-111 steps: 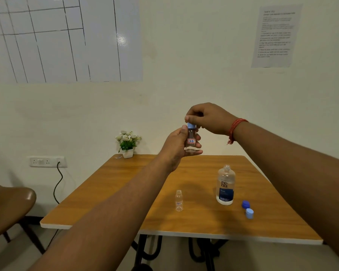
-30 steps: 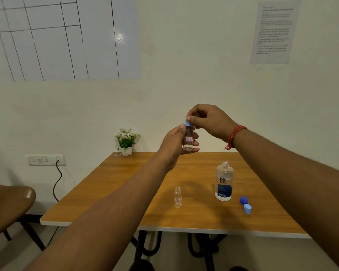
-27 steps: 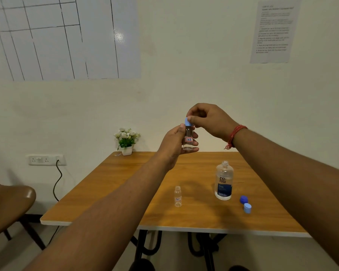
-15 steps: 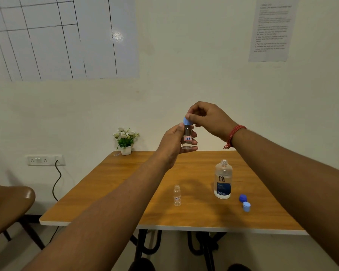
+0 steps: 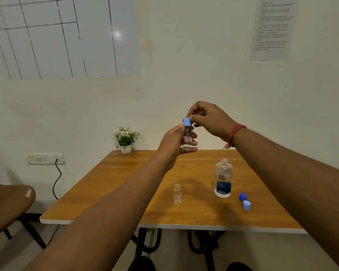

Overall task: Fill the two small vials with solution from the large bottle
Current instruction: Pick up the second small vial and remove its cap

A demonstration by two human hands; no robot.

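My left hand (image 5: 172,142) grips a small clear vial (image 5: 187,140) with a red-framed label, held upright above the table. My right hand (image 5: 207,120) pinches the light blue cap (image 5: 187,121) sitting on that vial's neck. A second small vial (image 5: 177,194) stands uncapped on the wooden table (image 5: 110,190). The large bottle (image 5: 223,180), clear with a dark blue label, stands open to its right. Beside it lie a dark blue cap (image 5: 242,196) and a light blue cap (image 5: 246,205).
A small potted plant (image 5: 126,139) stands at the table's far left corner by the wall. A brown chair (image 5: 7,206) is at the left. A wall socket (image 5: 44,159) with a black cable hangs behind it.
Both hands stay at the raised vial; my right fingers have shifted on the cap. The view has drifted slightly; things on the table have not moved.
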